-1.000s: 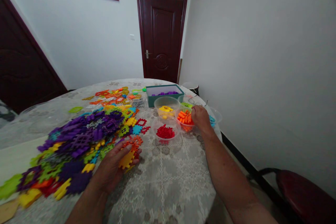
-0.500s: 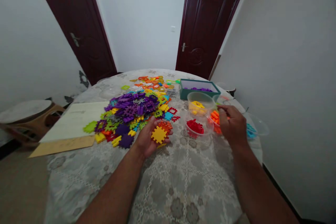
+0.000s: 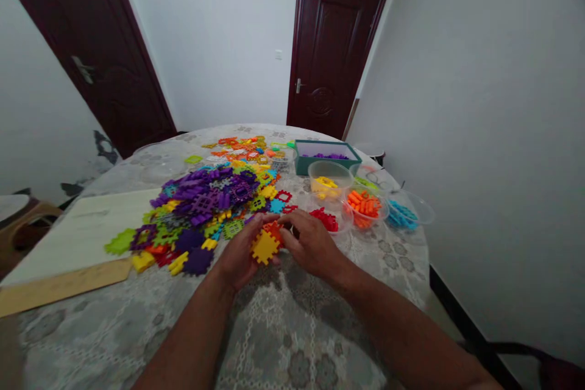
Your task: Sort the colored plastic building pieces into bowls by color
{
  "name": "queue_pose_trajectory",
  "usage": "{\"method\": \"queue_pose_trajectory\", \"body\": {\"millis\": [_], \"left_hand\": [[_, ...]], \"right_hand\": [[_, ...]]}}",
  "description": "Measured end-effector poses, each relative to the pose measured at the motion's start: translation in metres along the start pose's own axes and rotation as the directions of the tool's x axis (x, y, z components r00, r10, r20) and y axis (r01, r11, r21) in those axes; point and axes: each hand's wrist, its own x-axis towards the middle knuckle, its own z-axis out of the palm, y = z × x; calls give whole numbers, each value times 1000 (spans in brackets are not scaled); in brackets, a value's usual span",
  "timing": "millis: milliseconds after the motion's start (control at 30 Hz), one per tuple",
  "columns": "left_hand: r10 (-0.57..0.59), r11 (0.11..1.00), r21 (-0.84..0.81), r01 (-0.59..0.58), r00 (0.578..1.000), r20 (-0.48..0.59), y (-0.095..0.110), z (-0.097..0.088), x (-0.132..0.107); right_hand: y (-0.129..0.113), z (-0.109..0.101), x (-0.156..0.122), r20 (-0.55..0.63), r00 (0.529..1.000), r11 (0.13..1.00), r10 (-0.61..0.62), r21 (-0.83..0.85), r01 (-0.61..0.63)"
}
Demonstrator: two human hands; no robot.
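Note:
My left hand point(image 3: 244, 251) is closed round a few interlocking plastic tiles above the tablecloth. A yellow notched tile point(image 3: 265, 247) faces me, and an orange tile point(image 3: 274, 230) shows behind it. My right hand point(image 3: 313, 241) has come up against the left one, its thumb and fingers pinching at the edge of the orange tile. What else lies under those fingertips is hidden. Left of my hands spreads a big pile of interlocking pieces point(image 3: 205, 201), mostly purple on top, with green, yellow and blue ones round it.
Clear tubs hold yellow pieces point(image 3: 326, 186), red pieces point(image 3: 325, 219), orange pieces point(image 3: 364, 202) and blue pieces point(image 3: 402, 216). Behind them stands a green box point(image 3: 301, 164) with purple pieces. Cream paper point(image 3: 82, 225) and a tan strip point(image 3: 68, 283) lie at the left.
My right hand has moved left from above the orange tub to the tiles in my left hand. The view has turned a little to the right.

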Motion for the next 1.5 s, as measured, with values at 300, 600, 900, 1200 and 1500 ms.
{"method": "queue_pose_trajectory", "body": {"millis": [300, 600, 900, 1200, 1500], "left_hand": [[-35, 991, -128, 29, 998, -46, 7, -1, -2], [76, 984, -157, -84, 995, -59, 8, -4, -3], [81, 997, -3, -81, 996, -38, 5, -3, -2], [62, 985, 169, -39, 989, -133, -4, -8, 6], [166, 985, 101, -143, 945, -281, -3, -5, 7]], "right_hand": [[25, -54, 4, -347, 938, 999, -15, -33, 4], [113, -128, -3, -504, 835, 866, 221, -293, -406], [124, -134, -11, -459, 799, 783, 390, -291, -549], [130, -131, -12, -429, 810, 754, 399, -350, -557], [110, -115, -3, -529, 835, 845, 151, -370, -387]]}}
